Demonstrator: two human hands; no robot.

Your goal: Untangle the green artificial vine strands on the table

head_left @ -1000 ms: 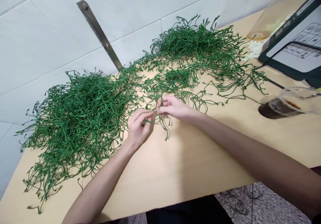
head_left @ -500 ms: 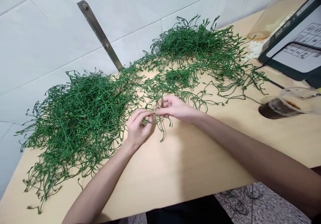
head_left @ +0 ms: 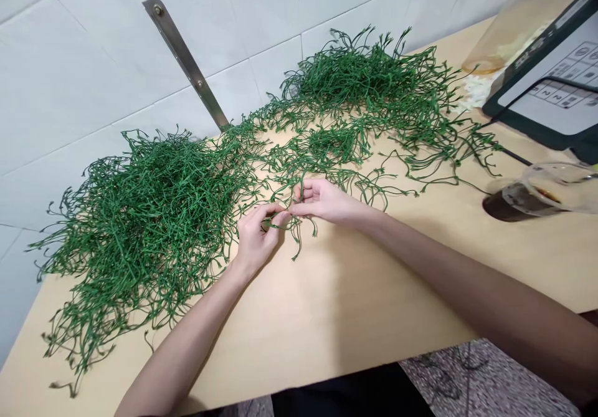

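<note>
Because the green stems (head_left: 299, 240) looked thin and tangled, I had the left hand (head_left: 259, 233) and right hand (head_left: 320, 202) just beside each other over the table (head_left: 383, 292), both sets of fingertips pinched closed on stems, presumably for fine control. One large heap (head_left: 154, 211) lay left, another (head_left: 364, 77) beyond, perhaps leaving working room. Counted: two hands, two heaps, one cup (head_left: 516, 204); held stems, uncertain.

A tiled wall (head_left: 93, 74), wooden table (head_left: 397, 298) and drink cup (head_left: 511, 204) suggest a home workspace.

Stem heaps (head_left: 154, 211) on the table (head_left: 397, 298), left of the cup (head_left: 514, 202).
</note>
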